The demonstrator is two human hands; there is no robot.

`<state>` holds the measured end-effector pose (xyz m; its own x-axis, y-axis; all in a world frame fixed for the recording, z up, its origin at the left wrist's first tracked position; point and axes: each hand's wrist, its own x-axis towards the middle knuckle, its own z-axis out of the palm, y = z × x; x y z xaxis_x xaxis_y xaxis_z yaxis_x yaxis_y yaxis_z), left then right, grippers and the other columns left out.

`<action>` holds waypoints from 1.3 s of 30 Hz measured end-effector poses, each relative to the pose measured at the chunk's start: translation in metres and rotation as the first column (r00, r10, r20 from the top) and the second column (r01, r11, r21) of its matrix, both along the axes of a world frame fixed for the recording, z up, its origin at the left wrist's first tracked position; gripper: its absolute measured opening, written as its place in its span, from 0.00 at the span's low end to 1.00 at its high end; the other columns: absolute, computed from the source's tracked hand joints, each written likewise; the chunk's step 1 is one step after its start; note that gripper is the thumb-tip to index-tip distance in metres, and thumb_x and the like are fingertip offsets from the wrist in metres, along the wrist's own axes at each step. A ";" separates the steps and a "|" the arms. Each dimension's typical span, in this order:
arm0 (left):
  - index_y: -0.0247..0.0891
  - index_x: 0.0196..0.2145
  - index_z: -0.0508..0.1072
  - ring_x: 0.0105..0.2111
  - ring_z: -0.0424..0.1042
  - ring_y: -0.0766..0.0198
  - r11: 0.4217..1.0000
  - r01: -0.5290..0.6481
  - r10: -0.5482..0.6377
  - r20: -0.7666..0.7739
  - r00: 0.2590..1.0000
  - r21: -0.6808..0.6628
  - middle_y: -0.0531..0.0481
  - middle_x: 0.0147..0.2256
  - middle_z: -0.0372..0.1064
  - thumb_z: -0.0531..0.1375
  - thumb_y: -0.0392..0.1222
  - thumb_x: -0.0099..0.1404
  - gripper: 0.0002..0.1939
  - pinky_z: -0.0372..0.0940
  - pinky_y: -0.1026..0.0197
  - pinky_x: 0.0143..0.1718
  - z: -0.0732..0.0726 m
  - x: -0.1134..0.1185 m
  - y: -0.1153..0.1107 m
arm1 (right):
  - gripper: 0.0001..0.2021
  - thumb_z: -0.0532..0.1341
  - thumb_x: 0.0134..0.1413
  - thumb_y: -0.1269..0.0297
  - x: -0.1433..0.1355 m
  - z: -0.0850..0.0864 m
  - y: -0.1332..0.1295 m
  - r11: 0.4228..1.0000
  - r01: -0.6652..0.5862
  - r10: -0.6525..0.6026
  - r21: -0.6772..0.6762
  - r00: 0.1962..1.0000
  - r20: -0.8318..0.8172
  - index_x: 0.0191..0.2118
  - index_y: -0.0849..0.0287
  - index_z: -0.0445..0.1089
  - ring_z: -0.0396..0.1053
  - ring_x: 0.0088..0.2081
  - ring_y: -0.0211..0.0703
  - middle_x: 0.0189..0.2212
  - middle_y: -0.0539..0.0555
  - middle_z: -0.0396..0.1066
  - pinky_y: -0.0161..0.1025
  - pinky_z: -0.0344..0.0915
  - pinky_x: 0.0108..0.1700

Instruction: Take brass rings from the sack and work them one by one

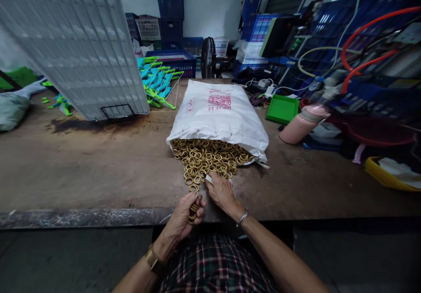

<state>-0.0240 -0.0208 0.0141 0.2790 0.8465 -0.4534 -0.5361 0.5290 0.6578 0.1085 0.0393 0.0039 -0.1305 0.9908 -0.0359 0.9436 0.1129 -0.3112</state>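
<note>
A white sack [197,117] with red print lies on its side on the table, its mouth facing me. Gold-coloured metal rings [210,159] spill from it in a loose pile. At the table's front edge, my left hand [182,216] is closed around several of these rings, which show between thumb and fingers. One ring [194,188] lies just beyond its fingertips. My right hand [224,193] rests at the near side of the pile, pinching a small white tool with a dark tip [209,179]; its exact kind is unclear.
A ribbed translucent panel [82,43] stands at the left, with green and blue plastic pieces [161,82] behind it. Right of the sack are a green tray [282,108], a pink bottle [301,124] and a yellow basket [388,176]. A fan [208,58] stands beyond the table.
</note>
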 end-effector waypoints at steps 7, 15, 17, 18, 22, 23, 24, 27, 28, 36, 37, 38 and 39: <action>0.37 0.33 0.65 0.17 0.60 0.74 0.998 -0.007 0.013 0.113 0.994 -0.058 0.54 0.24 0.64 0.61 0.44 0.54 0.11 0.49 0.74 0.14 -0.003 -0.008 0.003 | 0.07 0.50 0.56 0.66 -0.010 0.000 0.011 0.999 0.038 -0.034 -0.038 0.996 0.086 0.40 0.59 0.62 0.70 0.32 0.43 0.31 0.55 0.72 0.36 0.51 0.29; 0.34 0.26 0.64 0.23 0.67 0.71 0.993 -0.048 0.069 0.187 0.980 -0.112 0.49 0.26 0.67 0.65 0.41 0.48 0.13 0.50 0.74 0.13 -0.004 -0.008 0.012 | 0.08 0.51 0.52 0.72 0.009 -0.002 0.003 0.999 -0.031 0.031 -0.010 0.999 -0.007 0.38 0.60 0.62 0.66 0.35 0.42 0.36 0.57 0.68 0.35 0.53 0.33; 0.34 0.26 0.64 0.23 0.66 0.71 0.996 -0.039 0.052 0.152 0.987 -0.085 0.50 0.26 0.67 0.65 0.42 0.48 0.13 0.49 0.74 0.14 -0.005 -0.006 0.013 | 0.07 0.51 0.51 0.72 0.014 -0.002 0.000 0.999 -0.047 0.048 0.015 0.997 -0.054 0.37 0.60 0.62 0.64 0.36 0.41 0.36 0.57 0.67 0.35 0.53 0.34; 0.34 0.26 0.64 0.22 0.65 0.72 0.998 -0.032 0.039 0.121 0.992 -0.059 0.52 0.25 0.66 0.65 0.43 0.48 0.14 0.49 0.74 0.13 -0.005 -0.005 0.014 | 0.07 0.50 0.51 0.73 0.017 -0.003 -0.002 0.999 -0.050 0.052 0.021 0.994 -0.093 0.36 0.60 0.62 0.63 0.34 0.40 0.35 0.56 0.66 0.35 0.53 0.33; 0.36 0.28 0.64 0.15 0.57 0.75 0.995 -0.011 0.034 -0.222 0.974 0.101 0.58 0.19 0.61 0.61 0.49 0.52 0.14 0.47 0.73 0.13 -0.006 0.004 0.015 | 0.04 0.49 0.50 0.70 0.026 -0.005 -0.003 0.998 -0.018 -0.006 -0.060 0.926 -0.378 0.29 0.59 0.60 0.58 0.26 0.36 0.23 0.49 0.62 0.33 0.52 0.29; 0.37 0.31 0.66 0.14 0.55 0.75 0.989 0.003 0.046 -0.336 0.941 0.145 0.59 0.17 0.59 0.60 0.49 0.53 0.14 0.48 0.72 0.13 -0.006 0.006 0.015 | 0.04 0.50 0.50 0.69 0.027 -0.005 -0.004 0.995 -0.011 -0.035 -0.096 0.886 -0.462 0.27 0.59 0.60 0.57 0.25 0.35 0.21 0.47 0.60 0.32 0.52 0.28; 0.37 0.34 0.67 0.13 0.54 0.74 0.981 0.025 0.063 -0.434 0.899 0.193 0.60 0.16 0.58 0.59 0.49 0.54 0.14 0.49 0.71 0.13 -0.006 0.008 0.016 | 0.04 0.51 0.48 0.67 0.028 -0.004 -0.004 0.991 -0.011 -0.064 -0.134 0.837 -0.544 0.26 0.59 0.59 0.56 0.24 0.35 0.20 0.46 0.58 0.32 0.52 0.28; 0.36 0.40 0.70 0.17 0.59 0.71 0.921 0.113 0.145 -0.597 0.789 0.372 0.58 0.18 0.61 0.56 0.44 0.56 0.14 0.56 0.68 0.21 -0.005 0.013 0.016 | 0.05 0.54 0.44 0.64 0.027 0.002 -0.010 0.950 -0.060 -0.198 -0.308 0.648 -0.736 0.24 0.59 0.59 0.51 0.19 0.31 0.17 0.43 0.54 0.30 0.50 0.22; 0.36 0.39 0.71 0.21 0.62 0.70 0.890 0.143 0.175 -0.614 0.769 0.433 0.55 0.21 0.64 0.56 0.42 0.56 0.13 0.59 0.66 0.25 -0.004 0.014 0.017 | 0.05 0.55 0.44 0.63 0.026 0.006 -0.013 0.918 -0.091 -0.264 -0.385 0.583 -0.768 0.25 0.58 0.58 0.48 0.17 0.30 0.16 0.42 0.52 0.30 0.47 0.20; 0.37 0.30 0.73 0.27 0.66 0.65 0.820 0.248 0.181 -0.644 0.743 0.516 0.51 0.25 0.70 0.54 0.42 0.58 0.09 0.60 0.64 0.33 0.001 0.014 0.013 | 0.12 0.59 0.41 0.58 0.021 0.022 -0.029 0.744 -0.288 -0.516 -0.602 0.323 -0.793 0.29 0.57 0.56 0.41 0.12 0.23 0.17 0.40 0.59 0.26 0.37 0.13; 0.37 0.29 0.73 0.26 0.65 0.65 0.825 0.234 0.203 -0.656 0.727 0.514 0.52 0.24 0.69 0.54 0.42 0.58 0.09 0.60 0.64 0.32 0.001 0.014 0.013 | 0.13 0.59 0.42 0.57 0.021 0.021 -0.030 0.745 -0.291 -0.516 -0.600 0.317 -0.795 0.30 0.57 0.57 0.42 0.11 0.23 0.17 0.41 0.60 0.25 0.37 0.13; 0.37 0.28 0.72 0.26 0.65 0.65 0.829 0.217 0.229 -0.666 0.710 0.516 0.52 0.24 0.69 0.55 0.42 0.58 0.09 0.60 0.64 0.32 0.000 0.013 0.012 | 0.13 0.59 0.42 0.55 0.021 0.021 -0.031 0.752 -0.285 -0.514 -0.595 0.313 -0.799 0.30 0.57 0.57 0.42 0.11 0.23 0.17 0.41 0.60 0.25 0.38 0.12; 0.37 0.28 0.72 0.27 0.65 0.65 0.830 0.200 0.255 -0.673 0.694 0.521 0.52 0.24 0.69 0.55 0.42 0.57 0.08 0.59 0.64 0.32 0.000 0.013 0.012 | 0.14 0.58 0.43 0.53 0.021 0.020 -0.032 0.764 -0.272 -0.506 -0.585 0.310 -0.805 0.30 0.58 0.57 0.42 0.11 0.23 0.18 0.42 0.61 0.25 0.38 0.12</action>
<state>-0.0110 -0.0086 0.0139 0.0492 0.9987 0.0152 0.1888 -0.0243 0.9817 0.1293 0.0077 0.0239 -0.3426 0.8085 -0.4785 -0.0217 -0.5160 -0.8563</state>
